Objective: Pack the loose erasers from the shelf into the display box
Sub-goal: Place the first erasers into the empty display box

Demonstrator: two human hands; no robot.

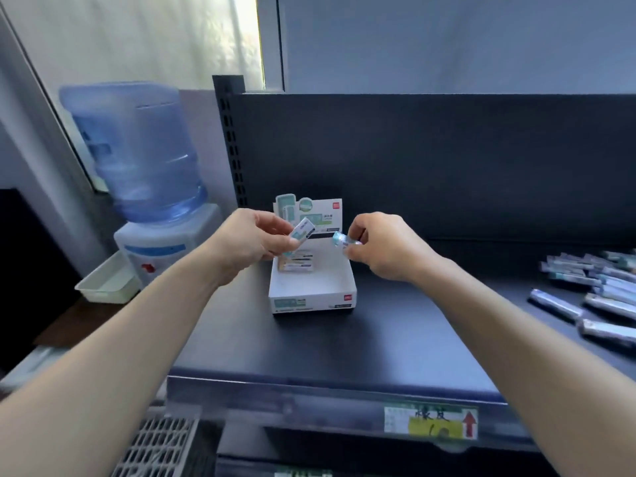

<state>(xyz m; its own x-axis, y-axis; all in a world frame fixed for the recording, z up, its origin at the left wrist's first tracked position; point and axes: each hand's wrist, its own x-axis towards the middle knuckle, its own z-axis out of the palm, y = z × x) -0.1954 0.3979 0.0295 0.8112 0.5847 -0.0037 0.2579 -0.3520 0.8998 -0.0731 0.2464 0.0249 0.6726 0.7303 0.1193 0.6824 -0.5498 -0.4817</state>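
Nearest to me, both bare forearms reach forward over the dark shelf (344, 346), a price label (431, 421) on its front edge. Between the hands, a little lower, stands the white display box (311, 297), open at the top, with a few erasers already stacked (297, 264) at its back left corner.

The left hand (254, 242) is closed on one eraser (303, 232), pinched between thumb and fingers, its long axis tilted up to the right, directly above the back of the box. The right hand (375, 246) pinches a second eraser (344, 241) over the box's right back edge.

Both are about equally near; I judge the drop goes straight down.

Far right, the loose erasers (599, 287) lie in a pile, well apart from the box.
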